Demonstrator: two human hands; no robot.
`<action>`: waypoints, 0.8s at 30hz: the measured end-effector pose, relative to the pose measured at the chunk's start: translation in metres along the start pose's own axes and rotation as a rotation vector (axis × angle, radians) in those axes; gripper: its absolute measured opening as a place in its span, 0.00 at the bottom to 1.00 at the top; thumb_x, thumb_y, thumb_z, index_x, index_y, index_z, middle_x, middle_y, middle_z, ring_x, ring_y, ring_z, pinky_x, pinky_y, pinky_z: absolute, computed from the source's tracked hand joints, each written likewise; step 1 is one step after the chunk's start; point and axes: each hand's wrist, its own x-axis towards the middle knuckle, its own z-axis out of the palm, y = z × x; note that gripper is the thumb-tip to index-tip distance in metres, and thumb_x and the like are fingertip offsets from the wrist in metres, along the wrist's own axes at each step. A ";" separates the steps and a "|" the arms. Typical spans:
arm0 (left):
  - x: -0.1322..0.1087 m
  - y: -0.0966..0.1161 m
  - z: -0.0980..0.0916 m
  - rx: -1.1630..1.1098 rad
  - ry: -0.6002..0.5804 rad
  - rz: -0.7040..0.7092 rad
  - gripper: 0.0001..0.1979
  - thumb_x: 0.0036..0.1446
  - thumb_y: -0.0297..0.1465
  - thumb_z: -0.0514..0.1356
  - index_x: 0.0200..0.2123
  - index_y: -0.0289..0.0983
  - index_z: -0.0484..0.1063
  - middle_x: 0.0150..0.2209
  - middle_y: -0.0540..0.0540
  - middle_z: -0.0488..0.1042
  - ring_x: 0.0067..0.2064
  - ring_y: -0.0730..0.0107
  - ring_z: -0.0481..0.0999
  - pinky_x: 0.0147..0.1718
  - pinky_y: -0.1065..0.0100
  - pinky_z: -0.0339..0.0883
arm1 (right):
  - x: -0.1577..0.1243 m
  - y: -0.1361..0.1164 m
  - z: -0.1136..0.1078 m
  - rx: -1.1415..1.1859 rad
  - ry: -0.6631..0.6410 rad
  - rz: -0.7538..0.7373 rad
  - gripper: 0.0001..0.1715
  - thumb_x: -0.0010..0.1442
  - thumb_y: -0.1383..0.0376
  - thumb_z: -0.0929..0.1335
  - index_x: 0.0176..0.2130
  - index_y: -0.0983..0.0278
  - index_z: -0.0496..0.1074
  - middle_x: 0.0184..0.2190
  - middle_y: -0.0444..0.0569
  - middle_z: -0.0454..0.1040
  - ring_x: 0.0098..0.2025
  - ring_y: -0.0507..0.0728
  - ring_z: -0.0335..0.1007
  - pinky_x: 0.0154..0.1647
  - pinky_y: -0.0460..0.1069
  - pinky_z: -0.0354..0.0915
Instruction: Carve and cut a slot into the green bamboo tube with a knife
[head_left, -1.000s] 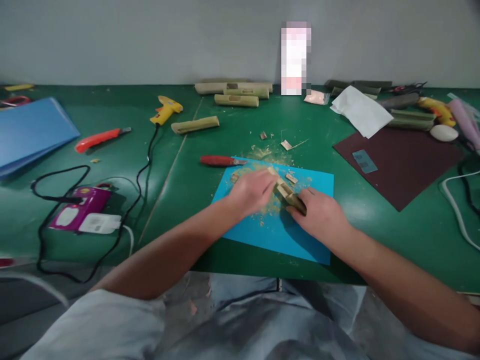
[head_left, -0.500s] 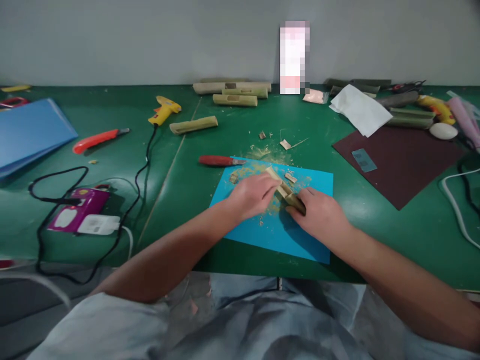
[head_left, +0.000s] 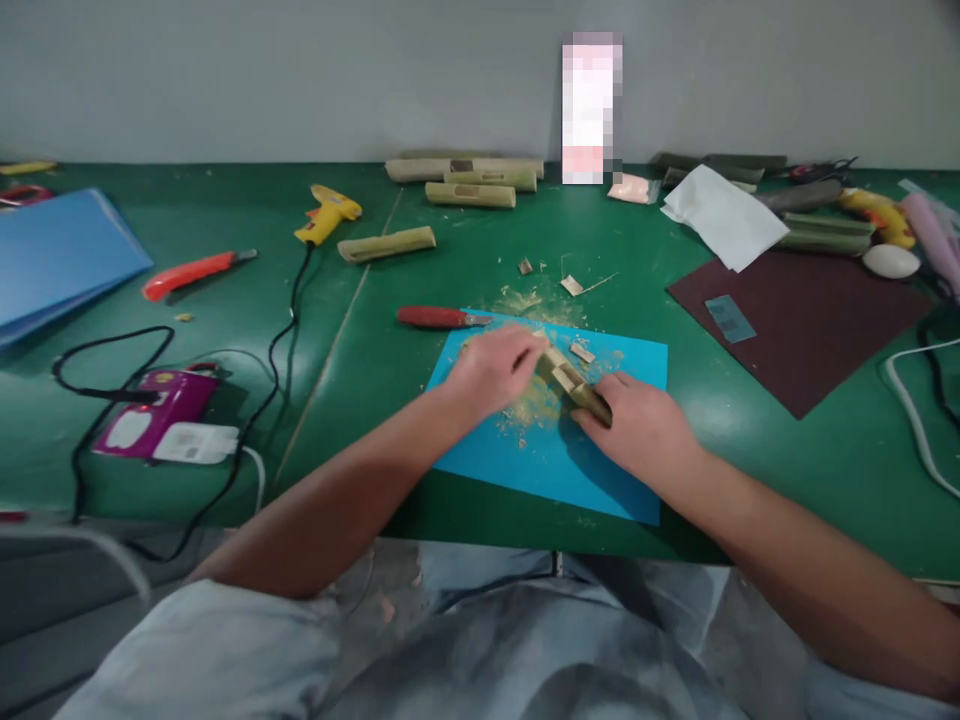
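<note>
My right hand is wrapped round the near end of a short bamboo tube, which has a rectangular opening cut in its upper side. The tube slants away to the left above a blue sheet. Beside its far end is my left hand, fingers pinched together; whatever they hold is hidden. Sawdust and shavings lie scattered on the sheet, with a small bamboo chip beyond the tube. A red-handled knife rests at the sheet's upper left edge.
Bamboo pieces lie at the back. On the left are a yellow glue gun, a red cutter, a purple power strip with cords and a blue folder. On the right, white paper lies over a dark brown sheet.
My left hand has moved left and slightly away from the tube's opening towards its far end, uncovering more of the opening. My right hand keeps its grip in nearly the same place.
</note>
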 end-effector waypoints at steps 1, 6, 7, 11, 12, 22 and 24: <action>0.000 0.000 0.000 0.014 0.013 -0.006 0.11 0.69 0.31 0.55 0.38 0.36 0.78 0.35 0.44 0.80 0.37 0.67 0.78 0.39 0.67 0.73 | 0.000 0.000 0.000 -0.001 0.000 0.005 0.12 0.66 0.56 0.66 0.36 0.62 0.72 0.35 0.50 0.76 0.34 0.57 0.71 0.31 0.51 0.55; 0.000 0.000 0.002 -0.021 -0.001 0.033 0.10 0.69 0.30 0.55 0.40 0.36 0.77 0.36 0.44 0.80 0.37 0.68 0.78 0.38 0.68 0.72 | 0.000 -0.001 -0.001 -0.002 -0.003 0.011 0.12 0.66 0.57 0.67 0.37 0.63 0.72 0.34 0.50 0.76 0.33 0.56 0.70 0.31 0.51 0.55; 0.000 0.000 0.002 -0.020 0.029 0.018 0.10 0.69 0.30 0.56 0.39 0.36 0.77 0.35 0.44 0.79 0.36 0.68 0.78 0.37 0.67 0.72 | 0.000 -0.001 -0.001 -0.004 0.001 0.012 0.12 0.66 0.56 0.67 0.37 0.63 0.72 0.35 0.51 0.76 0.33 0.56 0.70 0.31 0.51 0.55; -0.001 0.002 0.002 -0.040 -0.001 0.045 0.11 0.69 0.30 0.54 0.39 0.36 0.77 0.34 0.44 0.79 0.36 0.67 0.78 0.37 0.66 0.72 | 0.000 0.000 0.001 -0.004 -0.001 -0.003 0.12 0.66 0.57 0.67 0.37 0.63 0.72 0.35 0.51 0.76 0.34 0.56 0.71 0.31 0.51 0.56; -0.002 0.003 0.002 -0.048 -0.027 0.058 0.11 0.69 0.30 0.54 0.41 0.36 0.77 0.36 0.43 0.79 0.38 0.66 0.79 0.38 0.66 0.72 | 0.000 0.000 0.001 -0.003 -0.003 -0.006 0.12 0.66 0.57 0.67 0.37 0.63 0.72 0.35 0.51 0.76 0.34 0.56 0.71 0.32 0.51 0.56; -0.003 0.001 0.001 0.047 0.004 0.042 0.12 0.70 0.31 0.53 0.39 0.36 0.77 0.36 0.44 0.79 0.38 0.66 0.79 0.39 0.66 0.73 | 0.000 -0.001 0.000 0.004 -0.013 0.010 0.13 0.66 0.56 0.67 0.37 0.63 0.72 0.35 0.51 0.76 0.34 0.56 0.71 0.31 0.50 0.55; -0.002 0.000 0.002 0.029 -0.011 0.065 0.12 0.70 0.31 0.53 0.41 0.36 0.77 0.36 0.44 0.79 0.39 0.66 0.79 0.39 0.67 0.73 | 0.000 -0.001 -0.001 0.003 -0.015 0.014 0.13 0.66 0.56 0.67 0.37 0.63 0.72 0.35 0.51 0.76 0.34 0.56 0.70 0.31 0.50 0.55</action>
